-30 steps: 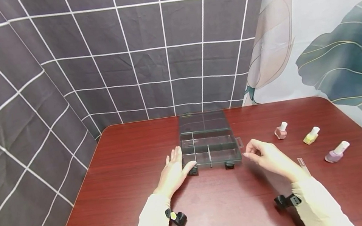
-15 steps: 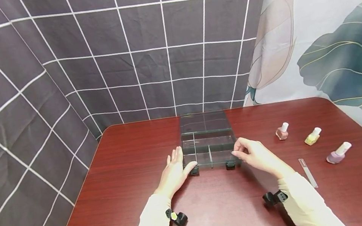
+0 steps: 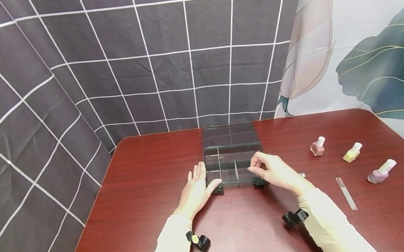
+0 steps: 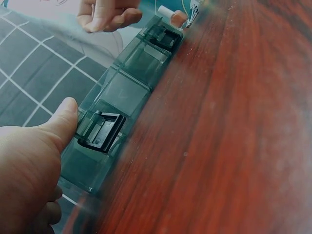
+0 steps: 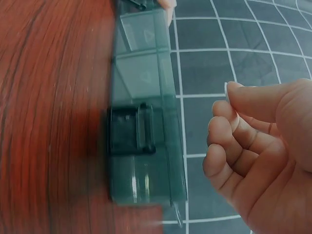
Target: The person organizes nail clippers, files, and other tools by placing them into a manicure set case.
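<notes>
A see-through dark grey compartment box (image 3: 247, 177) stands on the table, its lid (image 3: 230, 135) tipped back open. My left hand (image 3: 194, 189) rests against the box's left side, fingers straight, with the thumb at the front rim near a black latch (image 4: 103, 132). Over the right-hand compartments hovers my right hand (image 3: 273, 172). Its thumb and forefinger meet, and the other fingers curl in, as the right wrist view shows. A pale sliver shows at the thumb tip; I cannot tell whether it is the nail or a held piece.
To the right stand pink (image 3: 317, 149), yellow (image 3: 352, 154) and lilac (image 3: 380, 172) nail polish bottles. A slim nail file (image 3: 346, 194) lies before them. Beside the right wrist a small pale item (image 3: 302, 175) shows partly. A grey grid-patterned cloth (image 3: 171, 70) hangs behind.
My right hand has moved left, from beside the box to over its right compartments, uncovering the nail file and the small pale item. My left hand stays at the box's left side.
</notes>
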A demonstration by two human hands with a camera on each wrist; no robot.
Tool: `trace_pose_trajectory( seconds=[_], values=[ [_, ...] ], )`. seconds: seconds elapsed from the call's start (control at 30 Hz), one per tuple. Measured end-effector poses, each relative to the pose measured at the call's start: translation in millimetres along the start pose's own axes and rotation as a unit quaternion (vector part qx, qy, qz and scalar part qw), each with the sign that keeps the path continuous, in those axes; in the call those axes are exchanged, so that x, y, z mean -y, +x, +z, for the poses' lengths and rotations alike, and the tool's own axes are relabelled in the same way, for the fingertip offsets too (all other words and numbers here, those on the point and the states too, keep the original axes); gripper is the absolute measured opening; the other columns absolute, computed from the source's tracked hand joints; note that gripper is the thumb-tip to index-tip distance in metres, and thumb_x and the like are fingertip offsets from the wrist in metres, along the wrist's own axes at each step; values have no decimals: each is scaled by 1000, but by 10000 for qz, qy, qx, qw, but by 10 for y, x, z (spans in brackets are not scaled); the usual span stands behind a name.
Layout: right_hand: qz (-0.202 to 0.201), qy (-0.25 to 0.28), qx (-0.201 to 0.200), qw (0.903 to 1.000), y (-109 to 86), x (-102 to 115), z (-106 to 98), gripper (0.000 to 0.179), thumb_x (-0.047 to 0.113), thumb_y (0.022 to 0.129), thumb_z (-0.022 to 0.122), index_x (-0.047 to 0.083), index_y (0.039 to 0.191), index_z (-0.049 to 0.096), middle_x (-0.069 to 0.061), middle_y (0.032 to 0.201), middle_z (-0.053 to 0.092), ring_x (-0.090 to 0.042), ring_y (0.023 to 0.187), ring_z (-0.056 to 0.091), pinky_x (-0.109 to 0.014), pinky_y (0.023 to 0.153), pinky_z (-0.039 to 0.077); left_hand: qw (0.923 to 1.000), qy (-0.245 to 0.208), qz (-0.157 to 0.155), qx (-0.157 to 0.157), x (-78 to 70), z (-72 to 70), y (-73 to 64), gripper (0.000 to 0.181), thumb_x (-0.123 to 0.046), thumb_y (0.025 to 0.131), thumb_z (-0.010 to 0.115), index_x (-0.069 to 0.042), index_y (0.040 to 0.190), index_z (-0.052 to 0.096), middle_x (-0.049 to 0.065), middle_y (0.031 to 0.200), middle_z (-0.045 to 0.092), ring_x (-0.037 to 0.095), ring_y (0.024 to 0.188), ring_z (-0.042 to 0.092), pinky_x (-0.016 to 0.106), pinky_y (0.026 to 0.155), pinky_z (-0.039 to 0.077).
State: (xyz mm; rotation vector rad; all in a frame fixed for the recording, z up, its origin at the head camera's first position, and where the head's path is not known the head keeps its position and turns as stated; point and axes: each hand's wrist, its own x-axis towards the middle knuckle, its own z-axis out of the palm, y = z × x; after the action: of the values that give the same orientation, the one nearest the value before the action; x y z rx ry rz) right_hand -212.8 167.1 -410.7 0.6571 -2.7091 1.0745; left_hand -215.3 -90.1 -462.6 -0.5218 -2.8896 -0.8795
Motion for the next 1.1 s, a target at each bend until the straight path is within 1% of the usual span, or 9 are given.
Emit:
trace_pose_trajectory(
  seconds=[0.27,0.43,0.63,0.87,1.1],
  values=[
    [-124,101,52,9999,111,55,123,14,14,85,68,16,80,55,10,65,52,-5,55,47,-22,50,41,9999,97,35,-47,20,0,11,84,-59,89,45,4,143,29,19,147,28,30,138,21,43,113,15],
    [-94,151,47,9998,153,54,187,14,14,85,68,16,80,55,9,65,52,-6,55,47,-22,50,41,9999,67,71,-103,19,-7,13,84,-58,89,46,5,143,29,20,147,29,30,137,21,43,113,15],
    [-13,145,18,9999,203,75,243,13,14,84,69,16,81,56,9,66,52,-6,56,48,-22,52,42,9998,148,99,-111,19,4,14,84,-58,90,45,5,143,28,20,147,29,30,137,22,42,113,15],
    [-125,235,36,9996,267,113,313,13,13,84,69,14,80,57,9,63,53,-5,54,47,-23,51,42,9997,163,108,-137,15,10,11,84,-57,90,45,6,143,28,20,147,30,30,137,24,43,113,15],
    [-113,273,69,9995,307,128,410,13,15,84,69,15,80,57,10,63,53,-4,55,49,-22,53,43,9998,143,97,-102,13,6,0,84,-57,90,45,6,142,29,20,147,30,30,137,23,43,113,15]
  ],
)
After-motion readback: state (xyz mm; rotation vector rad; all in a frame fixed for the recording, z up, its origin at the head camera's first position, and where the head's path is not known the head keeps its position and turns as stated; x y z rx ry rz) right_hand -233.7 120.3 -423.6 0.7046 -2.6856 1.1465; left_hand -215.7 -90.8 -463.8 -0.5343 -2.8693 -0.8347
